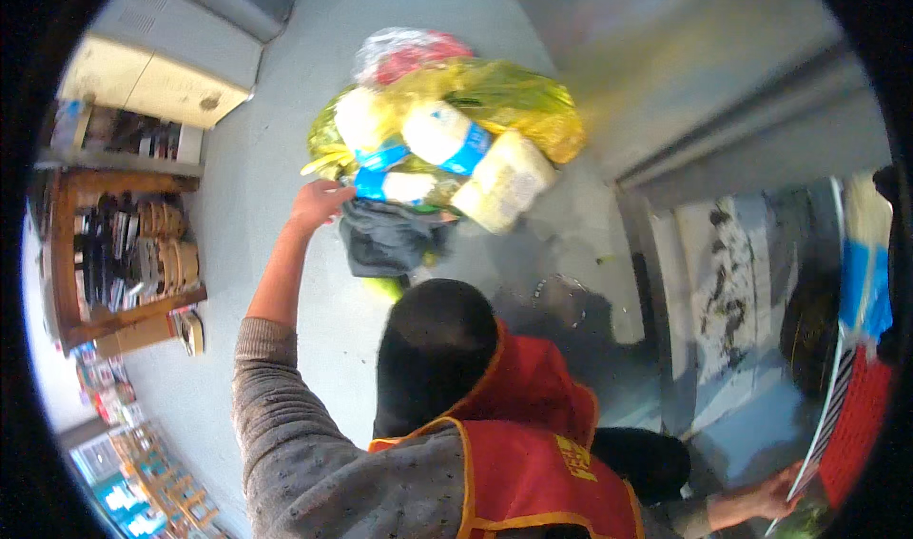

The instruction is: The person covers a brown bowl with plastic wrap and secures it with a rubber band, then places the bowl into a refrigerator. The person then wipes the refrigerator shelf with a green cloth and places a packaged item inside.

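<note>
My left hand reaches to the left side of a pile on the grey floor, its fingertips at the blue end of a blue-and-white wrapped package and a dark plastic bag. Whether they grip either is unclear. More blue-and-white packages, a pale wrapped block, yellow translucent bags and a clear bag with red contents make up the pile. At the lower right, my right hand is at the pale edge of a shelf or tray; its grip is blurred.
Grey-silver panels stand along the right, with red mesh-like material and another blue-and-white package at the far right. On the left are a cream cabinet and a wooden rack of stacked items. Green matter lies below the dark bag.
</note>
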### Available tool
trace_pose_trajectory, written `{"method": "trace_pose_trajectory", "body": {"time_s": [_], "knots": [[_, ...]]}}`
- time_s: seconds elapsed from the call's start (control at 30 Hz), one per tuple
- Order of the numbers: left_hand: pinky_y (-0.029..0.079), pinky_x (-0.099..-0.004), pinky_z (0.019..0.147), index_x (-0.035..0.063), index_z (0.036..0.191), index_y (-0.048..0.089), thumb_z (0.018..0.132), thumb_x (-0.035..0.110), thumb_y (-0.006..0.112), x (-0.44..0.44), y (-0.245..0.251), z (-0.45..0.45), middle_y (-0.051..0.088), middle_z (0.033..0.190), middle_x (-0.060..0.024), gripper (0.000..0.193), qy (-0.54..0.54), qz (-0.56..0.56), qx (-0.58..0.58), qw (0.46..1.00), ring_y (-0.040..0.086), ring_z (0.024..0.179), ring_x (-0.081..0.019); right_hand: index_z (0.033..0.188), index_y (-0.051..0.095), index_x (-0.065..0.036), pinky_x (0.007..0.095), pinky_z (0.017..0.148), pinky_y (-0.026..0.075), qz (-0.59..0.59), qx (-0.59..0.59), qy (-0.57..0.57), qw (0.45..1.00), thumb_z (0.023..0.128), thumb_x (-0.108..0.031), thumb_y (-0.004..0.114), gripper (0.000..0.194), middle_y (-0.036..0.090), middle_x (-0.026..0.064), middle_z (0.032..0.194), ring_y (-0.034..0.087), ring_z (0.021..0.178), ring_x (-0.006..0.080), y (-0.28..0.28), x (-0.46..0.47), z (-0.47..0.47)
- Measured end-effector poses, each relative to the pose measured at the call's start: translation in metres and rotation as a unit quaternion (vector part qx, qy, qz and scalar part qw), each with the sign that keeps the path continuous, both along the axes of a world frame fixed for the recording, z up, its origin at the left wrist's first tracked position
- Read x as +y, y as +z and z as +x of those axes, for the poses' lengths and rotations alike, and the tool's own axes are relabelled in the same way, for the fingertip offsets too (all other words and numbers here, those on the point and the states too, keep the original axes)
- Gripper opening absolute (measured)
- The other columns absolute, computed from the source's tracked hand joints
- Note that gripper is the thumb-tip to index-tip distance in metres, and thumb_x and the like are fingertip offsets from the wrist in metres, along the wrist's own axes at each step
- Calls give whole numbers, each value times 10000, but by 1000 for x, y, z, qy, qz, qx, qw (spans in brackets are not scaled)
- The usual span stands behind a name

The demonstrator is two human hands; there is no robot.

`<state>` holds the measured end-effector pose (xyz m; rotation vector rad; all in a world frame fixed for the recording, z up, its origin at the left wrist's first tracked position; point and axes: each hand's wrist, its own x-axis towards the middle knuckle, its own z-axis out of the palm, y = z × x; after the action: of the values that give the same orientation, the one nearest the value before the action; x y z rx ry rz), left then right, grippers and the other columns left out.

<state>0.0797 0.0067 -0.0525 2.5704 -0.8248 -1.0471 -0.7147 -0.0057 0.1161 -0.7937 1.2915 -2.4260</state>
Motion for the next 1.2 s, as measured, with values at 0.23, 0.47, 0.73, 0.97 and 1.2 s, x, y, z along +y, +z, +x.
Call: {"method": "trace_pose_trajectory", "body": {"time_s": [0.23, 0.47, 0.73, 0.97, 1.2], "knots": [[443, -379, 812, 56, 1142, 510, 586, 433, 729, 77, -119, 16, 566, 1058, -163, 707, -130, -64, -151, 978, 542, 983, -296, 1063, 489, 97, 446, 857, 389, 84, 32, 162, 983, 749, -296, 483, 503, 530, 241, 1005, 506, 950, 333, -15, 15, -46], [410, -467, 738, -4, 745, 573, 675, 169, 529, 110, -176, 4, 556, 847, -214, 192, -168, 17, -263, 950, 495, 831, -393, 1027, 550, -40, 300, 655, 448, 106, -146, 88, 980, 810, -419, 489, 441, 586, 132, 990, 568, 805, 210, -29, 9, 84], [378, -355, 884, -8, 1062, 532, 844, 243, 508, 109, -59, 55, 540, 1050, -144, 334, -162, -204, -136, 956, 491, 984, -233, 1130, 497, -50, 266, 740, 415, 483, 64, 429, 761, 860, -342, 435, 402, 588, 82, 988, 552, 877, 152, -68, -41, 217], [480, -380, 648, -48, 816, 558, 717, 112, 603, -9, 145, -62, 573, 798, -170, 194, -43, -460, 38, 886, 554, 702, -252, 1300, 332, -57, 327, 920, 370, 321, 169, 772, 522, 741, -479, 605, 752, 471, 139, 1219, 438, 1117, 226, -130, -89, 358], [395, -399, 907, 13, 1256, 335, 767, 147, 574, -72, 130, -207, 454, 1176, -154, 560, -173, -216, 395, 876, 472, 1048, -271, 1354, 217, -94, 295, 796, 426, 182, -248, 777, 550, 730, -389, 638, 809, 462, 107, 1188, 450, 1051, 169, -131, -69, 404]]}}
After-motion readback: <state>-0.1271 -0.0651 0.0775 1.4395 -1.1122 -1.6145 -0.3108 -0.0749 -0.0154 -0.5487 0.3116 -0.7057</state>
